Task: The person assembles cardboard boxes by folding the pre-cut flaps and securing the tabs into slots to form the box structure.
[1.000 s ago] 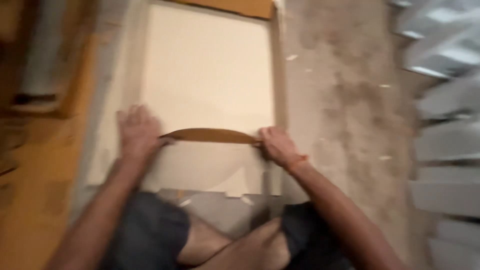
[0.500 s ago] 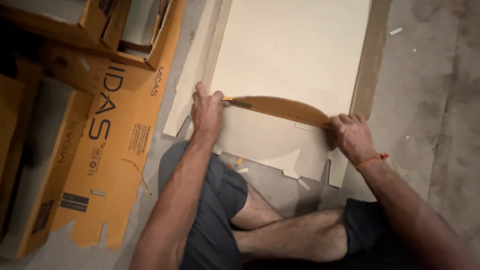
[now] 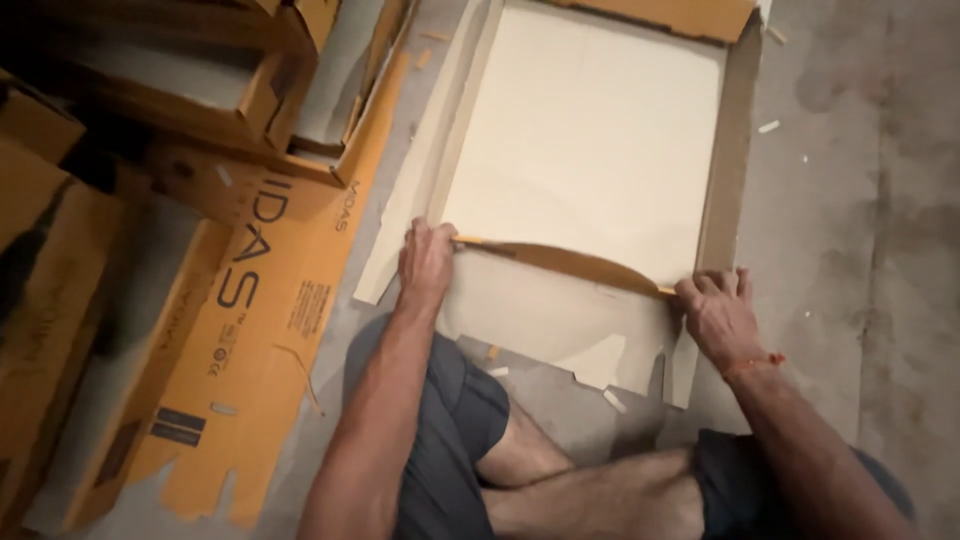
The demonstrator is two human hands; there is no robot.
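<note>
folding half done: your left hand and right hand each clench an end of the near flap of the flattened cardboard sheet on the floor, flap bowed, not yet flat. open boxes at left; contents unclear.

We are counting two hands, the left hand and the right hand, gripping one curved brown strip across one large pale cardboard sheet (its edges folded up), with several orange cartons lying left
</note>
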